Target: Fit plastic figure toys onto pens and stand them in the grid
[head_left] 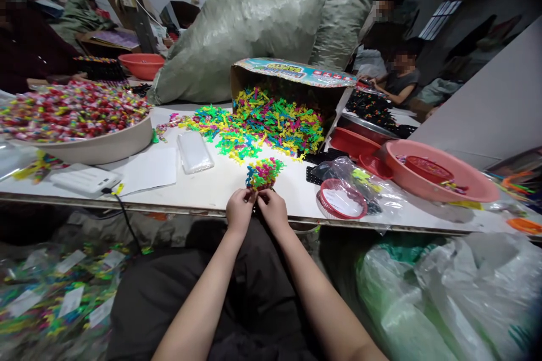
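Observation:
My left hand (239,211) and my right hand (273,210) meet at the near edge of the white table (203,192), fingers pinched together under a small cluster of bright plastic toy figures (263,172). Both hands grip the base of that cluster. Behind it a large heap of the same yellow, green, pink and blue figures (262,124) spills from a tipped cardboard box (292,76). A stack of clear plastic bags (193,151) lies just left of the heap.
A wide beige basin of wrapped candies (76,118) sits left, with a white device and cable (84,180). Pink and red bowls (436,175) and a small red basket (341,200) stand right. Grey sacks (254,28) rise behind. Other people sit far left and far right.

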{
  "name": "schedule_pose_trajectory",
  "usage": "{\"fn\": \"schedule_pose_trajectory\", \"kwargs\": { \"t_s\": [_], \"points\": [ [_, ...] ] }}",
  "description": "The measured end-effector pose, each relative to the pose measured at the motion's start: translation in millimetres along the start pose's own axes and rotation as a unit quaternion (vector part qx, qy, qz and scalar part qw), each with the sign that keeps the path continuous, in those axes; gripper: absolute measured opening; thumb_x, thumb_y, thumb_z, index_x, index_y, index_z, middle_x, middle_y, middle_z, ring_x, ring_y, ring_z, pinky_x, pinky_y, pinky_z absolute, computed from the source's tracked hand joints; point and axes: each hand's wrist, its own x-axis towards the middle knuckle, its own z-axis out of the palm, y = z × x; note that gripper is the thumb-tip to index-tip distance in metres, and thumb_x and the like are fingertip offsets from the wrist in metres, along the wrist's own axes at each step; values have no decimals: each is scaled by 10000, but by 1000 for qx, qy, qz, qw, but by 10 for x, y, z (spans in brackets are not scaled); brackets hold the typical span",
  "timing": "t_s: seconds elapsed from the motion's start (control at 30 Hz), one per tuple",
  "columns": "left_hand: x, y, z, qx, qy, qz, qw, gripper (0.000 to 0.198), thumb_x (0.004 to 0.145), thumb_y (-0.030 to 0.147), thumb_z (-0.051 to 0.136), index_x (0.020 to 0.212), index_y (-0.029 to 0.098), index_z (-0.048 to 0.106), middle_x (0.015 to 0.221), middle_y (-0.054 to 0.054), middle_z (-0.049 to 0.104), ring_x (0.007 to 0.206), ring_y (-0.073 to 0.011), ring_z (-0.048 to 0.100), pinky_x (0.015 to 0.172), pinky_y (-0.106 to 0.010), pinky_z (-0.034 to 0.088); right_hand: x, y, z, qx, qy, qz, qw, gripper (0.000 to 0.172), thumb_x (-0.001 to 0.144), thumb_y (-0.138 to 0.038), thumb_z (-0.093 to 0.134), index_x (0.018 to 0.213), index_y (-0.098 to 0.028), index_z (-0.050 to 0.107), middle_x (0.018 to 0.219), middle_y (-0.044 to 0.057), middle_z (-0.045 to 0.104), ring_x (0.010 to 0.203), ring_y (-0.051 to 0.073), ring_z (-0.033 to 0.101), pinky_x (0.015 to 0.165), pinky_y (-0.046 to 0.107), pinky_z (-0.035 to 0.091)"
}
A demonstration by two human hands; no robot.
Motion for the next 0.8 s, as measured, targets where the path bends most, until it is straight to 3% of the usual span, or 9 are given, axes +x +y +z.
{"fn": "schedule_pose_trajectory", "kwargs": {
  "t_s": [0.2,0.53,0.8],
  "points": [
    [-6,-38,2,-1,2,-5,1000,242,779,372,521,797,161,638,763,-45,630,712,-154,572,634,-245,421,-29,26,-16,84,104,-10,991,198,792,-317,475,883,-189,595,838,29,637,741,149,579,694,255,445],
    [27,-81,33,-1,2,34,999,224,796,329,514,716,155,631,674,-28,604,648,-137,545,591,-223,392,80,-40,-22,49,110,-25,992,219,787,-349,493,859,-186,619,783,23,632,660,136,549,640,243,430],
    [17,-66,16,17,5,28,999,225,814,307,491,799,139,640,778,-67,639,748,-160,589,676,-245,433,86,-45,-16,31,99,-17,994,227,795,-355,488,861,-191,630,784,16,636,688,129,553,649,229,421]
  ]
}}
